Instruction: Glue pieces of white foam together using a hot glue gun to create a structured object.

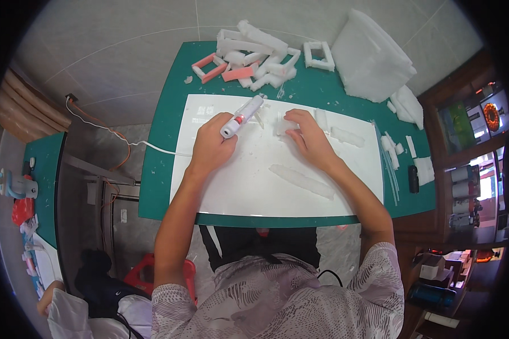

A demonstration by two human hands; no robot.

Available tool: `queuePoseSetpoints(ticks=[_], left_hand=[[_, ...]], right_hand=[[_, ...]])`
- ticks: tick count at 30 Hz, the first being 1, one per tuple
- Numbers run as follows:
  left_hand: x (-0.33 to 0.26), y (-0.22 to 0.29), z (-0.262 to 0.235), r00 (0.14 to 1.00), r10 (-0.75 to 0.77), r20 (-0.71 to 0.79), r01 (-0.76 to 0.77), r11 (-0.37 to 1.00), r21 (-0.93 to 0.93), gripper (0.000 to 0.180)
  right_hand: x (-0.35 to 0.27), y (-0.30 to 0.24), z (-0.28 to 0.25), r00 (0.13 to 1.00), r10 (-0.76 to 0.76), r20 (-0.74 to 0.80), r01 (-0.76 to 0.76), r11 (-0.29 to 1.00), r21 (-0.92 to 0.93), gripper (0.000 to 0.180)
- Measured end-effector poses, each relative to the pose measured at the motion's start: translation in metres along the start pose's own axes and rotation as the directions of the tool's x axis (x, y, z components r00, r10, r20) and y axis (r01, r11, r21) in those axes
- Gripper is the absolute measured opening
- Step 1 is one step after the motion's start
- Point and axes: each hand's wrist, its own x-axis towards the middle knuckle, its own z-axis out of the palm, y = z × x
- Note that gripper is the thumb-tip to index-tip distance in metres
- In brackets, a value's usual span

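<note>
My left hand (211, 146) is wrapped round a white hot glue gun (244, 116) with a red part, above the left half of a white board (237, 186). Its tip points away from me to the right. The fingers of my right hand (310, 138) are bent round a small whitish foam piece (281, 125) on the board, partly hidden by them. Close to that hand lie a short foam strip (321, 120) and another foam strip (348, 137). A longer foam strip (302, 181) rests nearer to me, left of my right forearm.
Foam scraps (254, 48), some pink, are heaped at the far edge of the green table (158, 181). A square foam frame (319, 55) and large foam block (373, 59) stand beside them. Clear sticks (390, 169) lie right. A white cord (164, 150) runs left. Someone's sleeve (68, 311) shows lower left.
</note>
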Motion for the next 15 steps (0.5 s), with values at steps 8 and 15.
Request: queuePoseSetpoints(ticks=[8, 15], left_hand=[[-0.0007, -0.0021, 0.0012, 0.999, 0.012, 0.042, -0.012, 1.000, 0.009, 0.025], [-0.0018, -0.0006, -0.0020, 0.998, 0.020, 0.067, -0.020, 1.000, -0.001, 0.025]], right_hand=[[-0.0005, -0.0015, -0.0051, 0.999, -0.032, 0.038, 0.035, 0.998, -0.058, 0.027], [-0.0062, -0.0012, -0.0080, 0.997, 0.062, 0.056, -0.062, 0.998, -0.002, 0.030]])
